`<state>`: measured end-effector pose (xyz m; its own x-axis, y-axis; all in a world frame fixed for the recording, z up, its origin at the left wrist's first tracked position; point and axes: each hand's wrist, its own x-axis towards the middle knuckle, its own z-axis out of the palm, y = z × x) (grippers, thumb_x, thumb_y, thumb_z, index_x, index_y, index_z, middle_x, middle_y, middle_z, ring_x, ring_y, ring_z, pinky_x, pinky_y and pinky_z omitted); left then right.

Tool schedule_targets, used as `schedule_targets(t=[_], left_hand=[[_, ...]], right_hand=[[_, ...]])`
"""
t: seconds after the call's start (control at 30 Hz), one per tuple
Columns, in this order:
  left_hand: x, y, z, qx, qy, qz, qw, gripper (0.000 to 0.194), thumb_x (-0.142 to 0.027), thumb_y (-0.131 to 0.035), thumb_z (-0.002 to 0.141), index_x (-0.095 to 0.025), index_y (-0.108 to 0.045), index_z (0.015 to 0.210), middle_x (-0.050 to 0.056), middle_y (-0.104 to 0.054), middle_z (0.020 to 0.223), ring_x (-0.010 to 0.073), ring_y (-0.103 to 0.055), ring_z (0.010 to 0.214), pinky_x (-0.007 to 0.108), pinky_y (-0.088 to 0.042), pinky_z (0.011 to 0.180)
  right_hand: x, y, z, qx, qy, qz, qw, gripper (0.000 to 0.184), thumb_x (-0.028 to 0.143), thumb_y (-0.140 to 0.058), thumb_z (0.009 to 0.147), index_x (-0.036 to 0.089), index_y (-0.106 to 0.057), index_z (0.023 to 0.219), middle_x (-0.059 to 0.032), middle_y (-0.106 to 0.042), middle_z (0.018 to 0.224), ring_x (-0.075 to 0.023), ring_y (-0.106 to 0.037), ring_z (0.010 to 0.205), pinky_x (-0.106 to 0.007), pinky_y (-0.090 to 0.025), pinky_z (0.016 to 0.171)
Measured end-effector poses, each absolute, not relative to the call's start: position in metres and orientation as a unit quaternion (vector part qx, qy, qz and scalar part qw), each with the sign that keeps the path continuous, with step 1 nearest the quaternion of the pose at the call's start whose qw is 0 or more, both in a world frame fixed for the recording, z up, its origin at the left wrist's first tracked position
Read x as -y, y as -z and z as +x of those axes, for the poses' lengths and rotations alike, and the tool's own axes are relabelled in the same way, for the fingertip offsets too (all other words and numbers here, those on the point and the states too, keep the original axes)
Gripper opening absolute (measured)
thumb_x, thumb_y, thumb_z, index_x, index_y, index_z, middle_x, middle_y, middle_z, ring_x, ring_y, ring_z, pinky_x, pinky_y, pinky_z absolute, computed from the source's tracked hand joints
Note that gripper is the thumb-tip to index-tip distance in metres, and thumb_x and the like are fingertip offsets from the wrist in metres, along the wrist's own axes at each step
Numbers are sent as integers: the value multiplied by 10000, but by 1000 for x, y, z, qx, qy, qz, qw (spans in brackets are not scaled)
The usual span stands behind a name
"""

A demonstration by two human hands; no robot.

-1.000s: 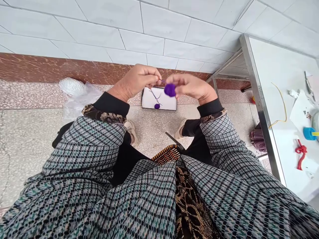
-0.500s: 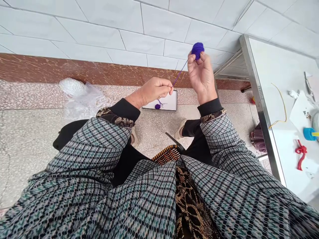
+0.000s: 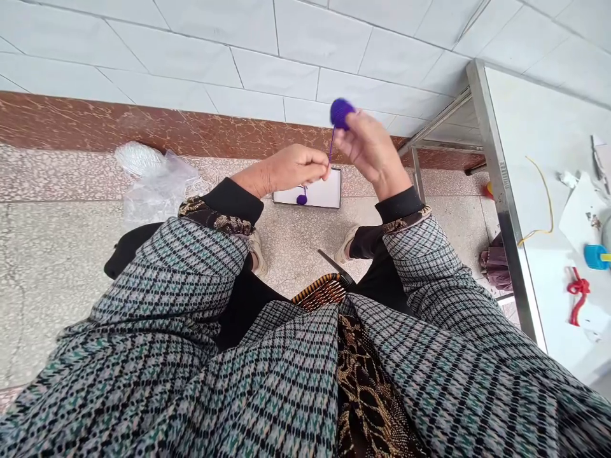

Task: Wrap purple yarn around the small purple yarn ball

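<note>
- Change: right hand (image 3: pixel 370 143) has swung inward and a bit lower; round purple yarn ball (image 3: pixel 340 113) now sits closer to the left hand (image 3: pixel 303 166) than half a second ago.
- Thin purple yarn strand (image 3: pixel 331 145) between the hands is shorter and steeper than it was; looks near straight, runs down from ball to left fingertips.
- Left hand in about the same place, back of the hand up.
- Meaning for the work in hand (judgement): ball seems to be the moving part, left hand the steady anchor; strand links both, no break seen.
- Left grip: fingers curled in, thumb and forefinger pinched together on the strand, no visible gap.
- Right grip: part-closed, holding the ball at the fingertips; blurred, exact finger contact can't be told.
- Ball location: in the air, above and slightly right of the left fingertips, seen against the white tiled wall (image 3: pixel 258 67).
- Below the left hand: shallow white rectangular tray with a dark rim (image 3: pixel 329 192) on the speckled floor (image 3: pixel 57 254), partly hidden.
- In tray: small dark-purple yarn ball (image 3: pixel 301 199), touched by neither hand; can't tell if its yarn joins the held strand.
</note>
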<state>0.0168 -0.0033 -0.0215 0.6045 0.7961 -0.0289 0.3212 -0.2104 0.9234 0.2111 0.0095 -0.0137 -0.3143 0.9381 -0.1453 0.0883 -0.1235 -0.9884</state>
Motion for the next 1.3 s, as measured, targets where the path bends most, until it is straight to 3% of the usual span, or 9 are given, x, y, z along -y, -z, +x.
schedule_targets(t=[0.13,0.23,0.4,0.47,0.63,0.77,1.0,1.13,1.3], left_hand=[[-2,26,10,-387,-239,761,463,143,-165,-579,789,-169,-648,664,-32,-535,559,103,-494,571,259,-391,628],[-10,28,1,-416,-264,744,450,150,-132,-562,787,-171,-635,662,-26,-542,582,108,-485,595,270,-390,644],[-10,32,7,-424,-288,708,486,170,-135,-520,838,-173,-647,732,-21,-522,582,104,-469,584,272,-391,640],[-5,31,13,-403,-264,721,498,163,-179,-535,841,-174,-671,751,-17,-542,587,109,-492,581,267,-407,636],[2,24,14,-391,-212,767,462,174,-256,-584,808,-164,-707,725,-20,-578,585,121,-528,624,272,-441,703],[-5,22,0,-413,-252,749,452,152,-235,-596,797,-162,-702,715,6,-618,637,151,-574,702,286,-456,735],[-11,34,3,-452,-294,711,452,164,-247,-597,849,-173,-715,763,14,-631,660,151,-571,678,297,-478,727],[0,30,16,-409,-258,741,466,179,-241,-590,843,-173,-725,746,-14,-599,618,119,-508,603,289,-483,728],[8,13,15,-374,-231,763,475,153,-206,-634,821,-151,-700,694,-9,-612,635,119,-536,638,292,-495,779]], right_hand=[[-13,23,215,566,-614,-497,235,305,-10,-718,739,212,-538,845,60,-606,689,-95,-544,582,-199,-504,551],[-7,12,219,556,-697,-426,155,314,14,-743,729,204,-566,905,61,-634,727,-92,-562,576,-194,-511,556],[-5,-1,216,421,-703,-372,436,250,179,-729,865,211,-531,1014,40,-654,843,-88,-567,682,-188,-561,721],[-9,5,212,413,-664,-413,467,193,175,-677,932,227,-503,995,44,-639,840,-93,-577,736,-195,-562,785],[-11,15,211,607,-545,-546,188,284,1,-716,803,215,-542,869,42,-602,732,-111,-548,642,-227,-472,595],[-9,4,222,700,-549,-458,8,264,-35,-709,703,183,-607,813,43,-622,692,-103,-549,594,-224,-424,542],[-9,-3,234,523,-728,-337,288,411,273,-879,679,199,-563,931,34,-649,796,-97,-549,616,-237,-537,609],[-10,-1,223,410,-696,-382,449,305,227,-797,808,224,-534,963,40,-637,824,-101,-552,695,-208,-581,748],[-11,12,216,461,-639,-504,353,233,32,-678,870,213,-531,891,49,-620,753,-91,-569,654,-190,-554,677]])
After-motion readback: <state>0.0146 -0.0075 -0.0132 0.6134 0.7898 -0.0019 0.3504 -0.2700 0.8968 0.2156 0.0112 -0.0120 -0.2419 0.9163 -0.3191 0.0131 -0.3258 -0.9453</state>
